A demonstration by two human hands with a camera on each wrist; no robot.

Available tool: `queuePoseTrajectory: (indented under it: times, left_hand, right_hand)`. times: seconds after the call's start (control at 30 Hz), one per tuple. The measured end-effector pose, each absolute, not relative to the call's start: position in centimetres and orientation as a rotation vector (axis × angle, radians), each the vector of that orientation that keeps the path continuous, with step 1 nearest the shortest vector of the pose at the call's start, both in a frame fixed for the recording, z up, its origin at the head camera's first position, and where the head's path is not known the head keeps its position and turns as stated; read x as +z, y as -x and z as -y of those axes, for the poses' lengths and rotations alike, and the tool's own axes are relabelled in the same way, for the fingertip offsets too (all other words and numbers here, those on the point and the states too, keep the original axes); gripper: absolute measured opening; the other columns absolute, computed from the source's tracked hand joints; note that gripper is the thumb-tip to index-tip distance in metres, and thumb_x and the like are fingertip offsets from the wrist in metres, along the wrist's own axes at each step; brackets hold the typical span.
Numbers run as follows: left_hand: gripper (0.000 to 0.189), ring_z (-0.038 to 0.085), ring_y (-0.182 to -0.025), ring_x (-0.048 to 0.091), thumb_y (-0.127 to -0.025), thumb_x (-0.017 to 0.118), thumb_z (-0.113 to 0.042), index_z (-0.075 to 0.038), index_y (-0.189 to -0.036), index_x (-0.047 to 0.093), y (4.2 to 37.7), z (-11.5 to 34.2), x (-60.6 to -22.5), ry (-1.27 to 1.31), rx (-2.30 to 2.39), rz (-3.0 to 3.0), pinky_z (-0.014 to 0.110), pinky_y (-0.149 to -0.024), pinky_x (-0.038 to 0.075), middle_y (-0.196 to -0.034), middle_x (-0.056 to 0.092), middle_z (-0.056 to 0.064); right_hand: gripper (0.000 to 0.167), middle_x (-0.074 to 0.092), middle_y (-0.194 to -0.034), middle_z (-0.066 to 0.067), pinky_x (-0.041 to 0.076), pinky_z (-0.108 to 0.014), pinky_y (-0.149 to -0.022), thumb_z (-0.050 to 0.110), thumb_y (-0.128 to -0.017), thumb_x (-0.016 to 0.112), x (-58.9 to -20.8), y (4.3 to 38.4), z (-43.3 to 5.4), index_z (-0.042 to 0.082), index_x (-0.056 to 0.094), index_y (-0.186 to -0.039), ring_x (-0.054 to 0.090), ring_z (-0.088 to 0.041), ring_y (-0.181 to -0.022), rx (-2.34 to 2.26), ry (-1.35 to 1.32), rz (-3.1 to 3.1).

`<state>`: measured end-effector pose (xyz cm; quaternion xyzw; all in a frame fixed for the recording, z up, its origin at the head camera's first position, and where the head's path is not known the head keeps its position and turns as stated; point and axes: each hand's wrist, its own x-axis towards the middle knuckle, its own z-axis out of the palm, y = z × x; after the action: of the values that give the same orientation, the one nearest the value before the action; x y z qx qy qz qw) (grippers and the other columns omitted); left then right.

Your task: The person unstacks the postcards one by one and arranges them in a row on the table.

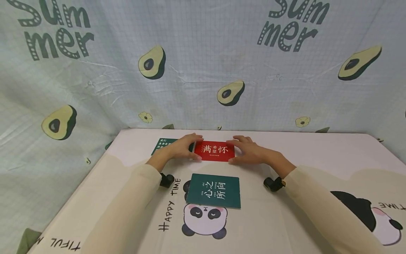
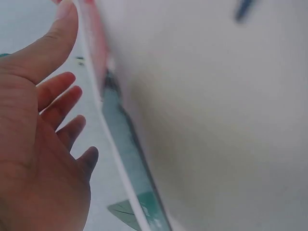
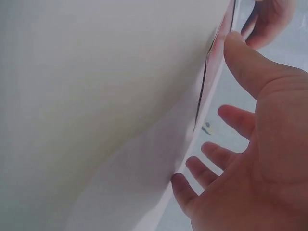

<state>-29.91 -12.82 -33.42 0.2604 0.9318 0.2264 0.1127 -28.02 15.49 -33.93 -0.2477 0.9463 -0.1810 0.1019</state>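
Note:
A red booklet [image 1: 214, 151] with white Chinese characters lies flat near the far edge of the table. My left hand [image 1: 180, 147] is at its left end, thumb by the near corner and fingertips by the far one. At the right end, my right hand [image 1: 248, 151] touches the booklet in much the same way, thumb towards me. The fingers of both hands are spread and relaxed in the wrist views. A green booklet [image 1: 161, 144] with white writing sits left of the red one, partly covered by my left hand.
A dark green notebook [image 1: 213, 190] with white characters lies closer to me, turned slightly, over the printed panda on the tablecloth [image 1: 253, 225]. Behind the table hangs a pale curtain [image 1: 190, 106] with avocado prints.

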Motion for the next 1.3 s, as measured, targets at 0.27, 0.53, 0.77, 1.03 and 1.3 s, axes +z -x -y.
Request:
queuePoseTrajectory:
  times: [0.27,0.53,0.77,1.03,1.3]
  left_hand:
    - [0.081,0.028,-0.14,0.024,-0.078,0.079,-0.033,-0.011,-0.145,0.04,27.4,12.5,-32.1,-0.851,0.727,-2.794,0.051,-0.11,0.025,-0.151,0.034,0.008]
    - [0.081,0.032,-0.137,0.032,-0.078,0.079,-0.035,-0.012,-0.145,0.04,23.3,13.0,-31.9,-0.935,0.817,-2.807,0.055,-0.106,0.031,-0.148,0.038,0.011]
    - [0.086,0.03,-0.135,0.034,-0.073,0.082,-0.035,-0.016,-0.146,0.039,20.3,13.3,-31.7,-0.893,0.914,-2.751,0.055,-0.104,0.034,-0.147,0.04,0.008]
    - [0.088,0.03,-0.137,0.032,-0.072,0.083,-0.033,-0.017,-0.146,0.039,17.7,13.2,-31.9,-0.84,0.966,-2.732,0.055,-0.105,0.032,-0.147,0.04,0.007]
    - [0.088,0.028,-0.136,0.034,-0.071,0.085,-0.027,-0.011,-0.145,0.04,16.4,13.1,-32.9,-0.834,0.875,-2.711,0.049,-0.106,0.032,-0.145,0.041,0.008]
  right_hand:
    - [0.078,0.026,-0.151,-0.017,0.036,-0.059,-0.1,0.037,-0.083,0.073,-33.1,26.3,-16.3,0.013,0.037,-0.148,0.021,-0.037,-0.136,-0.641,0.826,-2.825]
    - [0.075,0.03,-0.15,-0.014,0.04,-0.056,-0.098,0.037,-0.085,0.072,-32.5,23.8,-16.7,0.014,0.038,-0.147,0.025,-0.035,-0.137,-0.691,0.878,-2.854]
    - [0.074,0.032,-0.15,-0.011,0.04,-0.057,-0.097,0.038,-0.085,0.072,-32.1,21.1,-16.9,0.019,0.037,-0.147,0.026,-0.033,-0.136,-0.773,0.899,-2.832]
    - [0.075,0.032,-0.149,-0.007,0.041,-0.055,-0.098,0.042,-0.084,0.071,-32.1,18.3,-17.2,0.024,0.036,-0.148,0.027,-0.03,-0.136,-0.816,0.931,-2.78]
    - [0.076,0.035,-0.147,-0.006,0.043,-0.052,-0.097,0.049,-0.082,0.07,-32.8,16.4,-17.0,0.025,0.037,-0.147,0.032,-0.029,-0.133,-0.849,0.876,-2.732]
